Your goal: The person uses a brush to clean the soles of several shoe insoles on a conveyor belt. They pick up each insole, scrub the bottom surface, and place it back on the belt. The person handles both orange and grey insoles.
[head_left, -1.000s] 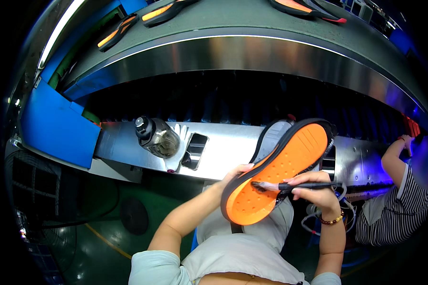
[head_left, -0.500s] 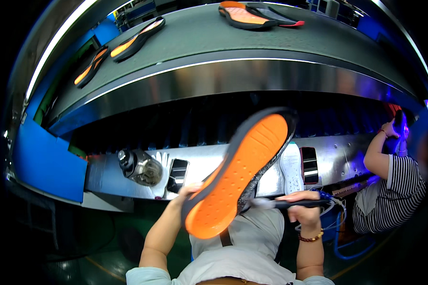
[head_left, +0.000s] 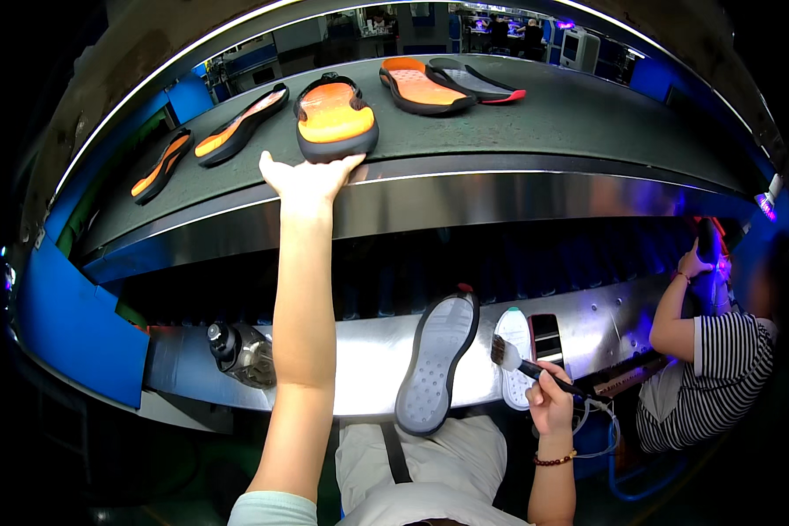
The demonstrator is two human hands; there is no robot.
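Note:
Reaching far forward, my left hand point(head_left: 311, 180) has its fingers spread at the near end of an orange shoe sole with a black rim point(head_left: 335, 118). That sole is on the green conveyor belt point(head_left: 237, 171), its near end by the belt's edge; some fingertips are hidden by it. My right hand point(head_left: 550, 405) is closed around the black handle of a brush point(head_left: 508, 355), whose dark bristles point up and left above a white sole-shaped piece point(head_left: 515, 329). Between my arms, a grey sole with a black edge and red tip point(head_left: 438, 364) overhangs the metal bench's near edge.
More orange soles point(head_left: 241, 127) lie on the belt at left, with another orange one point(head_left: 425, 86) and a grey one point(head_left: 478, 81) to the right. A dark-capped bottle point(head_left: 241, 355) and a phone point(head_left: 546, 337) are on the metal bench point(head_left: 364, 351). A co-worker in stripes point(head_left: 732, 359) works at right.
My left hand has carried the orange sole from above my lap up to the belt. My right hand has drawn the brush away from it. The grey sole now shows on the bench.

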